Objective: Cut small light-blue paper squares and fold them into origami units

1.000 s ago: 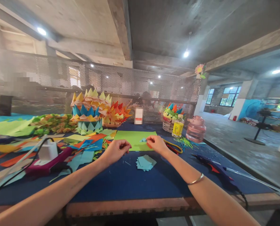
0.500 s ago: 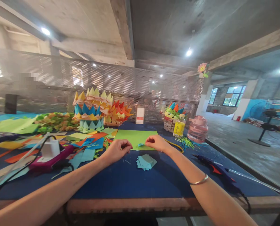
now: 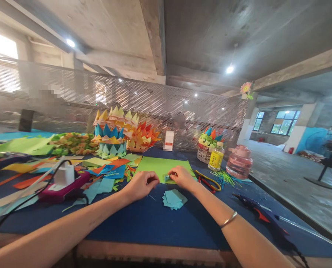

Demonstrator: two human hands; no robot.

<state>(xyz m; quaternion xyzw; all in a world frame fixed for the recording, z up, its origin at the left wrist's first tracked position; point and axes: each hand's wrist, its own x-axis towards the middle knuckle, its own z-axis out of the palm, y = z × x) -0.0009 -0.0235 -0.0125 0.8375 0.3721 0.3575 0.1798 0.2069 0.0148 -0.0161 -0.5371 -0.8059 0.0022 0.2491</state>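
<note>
A small light blue piece of paper (image 3: 167, 178) is pinched between the thumb and fingers of my right hand (image 3: 182, 178), over the near edge of a green sheet (image 3: 163, 163). My left hand (image 3: 143, 185) is at the left of that edge, thumb and fingers curled together; whether they hold anything is too small to tell. A gap separates the two hands. Just below them, a loose stack of light blue paper squares (image 3: 174, 199) lies on the dark blue table cover (image 3: 154, 227). Scissors with yellow and red handles (image 3: 214, 183) rest beside my right wrist.
A glue gun (image 3: 262, 214) and a pink jug (image 3: 239, 162) are on the right, near a yellow-labelled bottle (image 3: 216, 158). Folded-paper baskets (image 3: 111, 149) stand behind. Paper scraps (image 3: 104, 186) and a purple power strip (image 3: 64, 190) with cables cover the left.
The view has shifted, so things appear slightly lower and farther right. My right hand has moved slightly left relative to the green sheet, with the blue paper; more of the scissors shows.
</note>
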